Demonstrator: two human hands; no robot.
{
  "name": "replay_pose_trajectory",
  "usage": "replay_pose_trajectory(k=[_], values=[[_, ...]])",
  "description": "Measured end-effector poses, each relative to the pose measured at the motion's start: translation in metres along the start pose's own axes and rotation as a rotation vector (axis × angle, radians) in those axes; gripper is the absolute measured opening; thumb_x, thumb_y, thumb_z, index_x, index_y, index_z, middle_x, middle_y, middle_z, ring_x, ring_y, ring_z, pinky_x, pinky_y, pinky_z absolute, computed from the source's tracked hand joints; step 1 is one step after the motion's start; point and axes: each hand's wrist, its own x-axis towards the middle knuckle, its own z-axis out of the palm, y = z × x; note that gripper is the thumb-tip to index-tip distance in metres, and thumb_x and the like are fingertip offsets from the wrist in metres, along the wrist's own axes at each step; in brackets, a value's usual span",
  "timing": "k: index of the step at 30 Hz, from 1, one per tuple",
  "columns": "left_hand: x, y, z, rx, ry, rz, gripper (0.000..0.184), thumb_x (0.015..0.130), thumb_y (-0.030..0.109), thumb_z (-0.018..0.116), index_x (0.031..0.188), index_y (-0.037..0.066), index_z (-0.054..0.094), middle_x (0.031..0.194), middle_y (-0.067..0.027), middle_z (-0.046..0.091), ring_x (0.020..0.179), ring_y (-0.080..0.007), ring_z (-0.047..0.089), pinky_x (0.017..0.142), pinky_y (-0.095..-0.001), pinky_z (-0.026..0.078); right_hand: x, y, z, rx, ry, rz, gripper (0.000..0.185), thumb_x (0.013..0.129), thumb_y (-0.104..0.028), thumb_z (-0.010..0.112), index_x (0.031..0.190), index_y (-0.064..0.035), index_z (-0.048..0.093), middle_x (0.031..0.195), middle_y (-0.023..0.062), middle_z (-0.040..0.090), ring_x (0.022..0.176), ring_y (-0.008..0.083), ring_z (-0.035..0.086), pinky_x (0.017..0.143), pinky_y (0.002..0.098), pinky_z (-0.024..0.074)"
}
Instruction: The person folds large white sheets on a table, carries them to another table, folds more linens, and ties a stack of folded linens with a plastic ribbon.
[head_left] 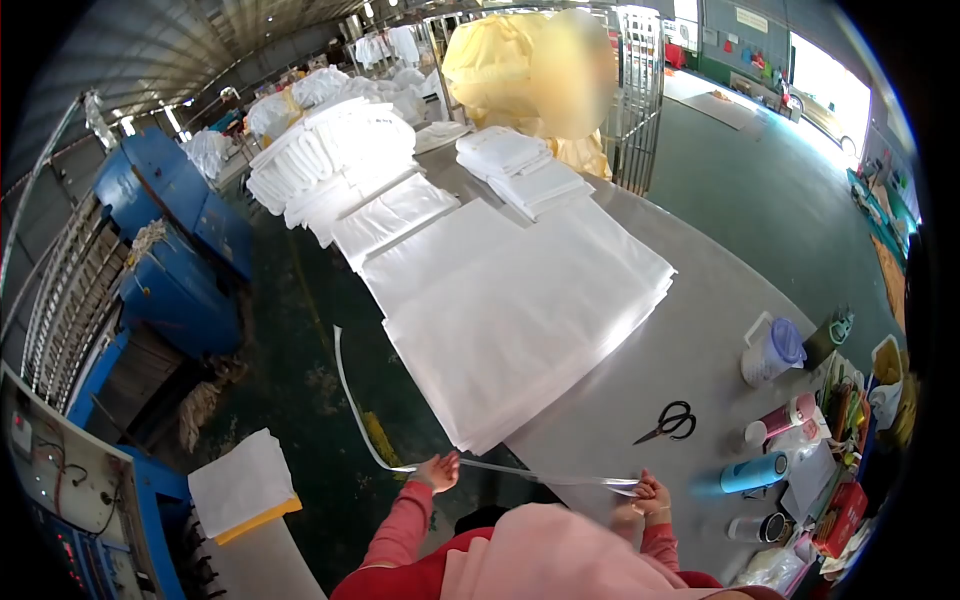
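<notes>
A long, narrow white strip [545, 478] runs between my two hands at the near edge of the table. My left hand [438, 472] is closed around it, and its loose tail curves away to the left over the floor. At the other end, my right hand [652, 497] pinches the strip, with a short folded bit showing at the fingers. Just beyond lies a stack of flat white sheets [520, 310], its near corner close to my left hand. Black-handled scissors [668, 424] rest on the grey table [600, 435], up and right of my right hand.
Folded white piles [335, 160] stand at the table's far end. Along the right lie a blue bottle [754, 472], a lidded jug [772, 352], a pink tumbler [790, 415] and assorted clutter. Blue machinery [180, 290] stands left. A metal cage cart [637, 110] stands behind the table.
</notes>
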Motion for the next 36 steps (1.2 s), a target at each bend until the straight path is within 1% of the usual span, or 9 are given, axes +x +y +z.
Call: replay_pose_trajectory(k=[5, 6, 11, 16, 19, 20, 23, 31, 36], values=[[0.076, -0.011, 0.032, -0.026, 0.221, 0.265, 0.032, 0.086, 0.031, 0.043, 0.112, 0.013, 0.050, 0.111, -0.0037, 0.054, 0.101, -0.0247, 0.048, 0.079, -0.0412, 0.042, 0.019, -0.015, 0.016, -0.144, 0.107, -0.092, 0.018, 0.078, -0.001, 0.047, 0.091, -0.0080, 0.058, 0.049, -0.0050, 0.038, 0.034, 0.0049, 0.026, 0.036, 0.0192, 0.0222], [0.077, -0.011, 0.041, -0.032, 0.111, 0.256, 0.033, 0.079, 0.035, 0.050, 0.105, 0.016, 0.057, 0.102, -0.0072, 0.060, 0.091, -0.0241, 0.057, 0.071, -0.0450, 0.045, 0.028, -0.024, 0.011, -0.144, 0.099, -0.095, 0.018, 0.077, -0.001, 0.048, 0.091, -0.0082, 0.058, 0.048, -0.0050, 0.038, 0.034, 0.0050, 0.025, 0.036, 0.0191, 0.0221], [0.098, 0.018, 0.073, -0.066, 0.009, 0.310, 0.033, 0.079, 0.034, 0.050, 0.105, 0.016, 0.057, 0.101, -0.0071, 0.060, 0.090, -0.0245, 0.058, 0.070, -0.0446, 0.045, 0.036, -0.003, 0.042, -0.114, 0.279, -0.188, 0.020, 0.076, 0.001, 0.047, 0.089, -0.0091, 0.059, 0.047, -0.0053, 0.038, 0.034, 0.0049, 0.026, 0.035, 0.0183, 0.0225], [0.107, 0.050, 0.077, -0.082, -0.030, 0.368, 0.032, 0.079, 0.034, 0.050, 0.104, 0.016, 0.057, 0.100, -0.0070, 0.061, 0.089, -0.0249, 0.058, 0.069, -0.0441, 0.046, 0.064, 0.018, 0.055, -0.058, 0.222, -0.122, 0.020, 0.077, -0.001, 0.045, 0.090, -0.0095, 0.058, 0.048, -0.0051, 0.041, 0.036, 0.0063, 0.027, 0.037, 0.0199, 0.0261], [0.106, 0.059, 0.079, -0.086, -0.036, 0.386, 0.032, 0.079, 0.034, 0.050, 0.104, 0.016, 0.057, 0.100, -0.0070, 0.061, 0.088, -0.0251, 0.058, 0.069, -0.0438, 0.046, 0.100, 0.008, 0.050, -0.365, 0.143, -0.098, 0.020, 0.078, -0.001, 0.045, 0.087, -0.0107, 0.060, 0.051, -0.0046, 0.044, 0.037, 0.0071, 0.029, 0.037, 0.0198, 0.0268], [0.105, 0.061, 0.080, -0.090, -0.038, 0.385, 0.032, 0.078, 0.034, 0.050, 0.104, 0.016, 0.057, 0.100, -0.0070, 0.061, 0.088, -0.0252, 0.058, 0.069, -0.0438, 0.046, 0.138, -0.005, 0.014, -0.660, 0.202, -0.320, 0.020, 0.079, -0.002, 0.045, 0.088, -0.0115, 0.060, 0.055, -0.0048, 0.046, 0.039, 0.0080, 0.030, 0.040, 0.0208, 0.0292], [0.105, 0.062, 0.080, -0.092, -0.037, 0.390, 0.032, 0.078, 0.034, 0.050, 0.103, 0.016, 0.057, 0.099, -0.0069, 0.061, 0.087, -0.0254, 0.058, 0.069, -0.0435, 0.046, 0.118, 0.016, 0.081, -0.187, 0.097, -0.176, 0.021, 0.080, -0.004, 0.044, 0.091, -0.0124, 0.060, 0.055, -0.0056, 0.046, 0.040, 0.0076, 0.031, 0.042, 0.0220, 0.0318], [0.107, 0.064, 0.085, -0.041, -0.031, 0.390, 0.031, 0.078, 0.034, 0.050, 0.103, 0.016, 0.058, 0.098, -0.0068, 0.061, 0.086, -0.0260, 0.058, 0.068, -0.0428, 0.046, 0.091, -0.024, 0.096, -0.194, 0.174, -0.403, 0.015, 0.080, -0.010, 0.048, 0.092, -0.0117, 0.058, 0.053, -0.0066, 0.044, 0.038, 0.0051, 0.033, 0.040, 0.0196, 0.0281], [0.104, 0.069, 0.085, 0.044, -0.009, 0.400, 0.031, 0.078, 0.034, 0.050, 0.102, 0.016, 0.058, 0.097, -0.0067, 0.061, 0.085, -0.0264, 0.059, 0.067, -0.0423, 0.046, 0.086, -0.047, 0.075, -0.231, 0.221, -0.362, 0.015, 0.085, -0.016, 0.046, 0.093, -0.0108, 0.057, 0.058, -0.0047, 0.051, 0.037, 0.0047, 0.031, 0.036, 0.0184, 0.0267]])
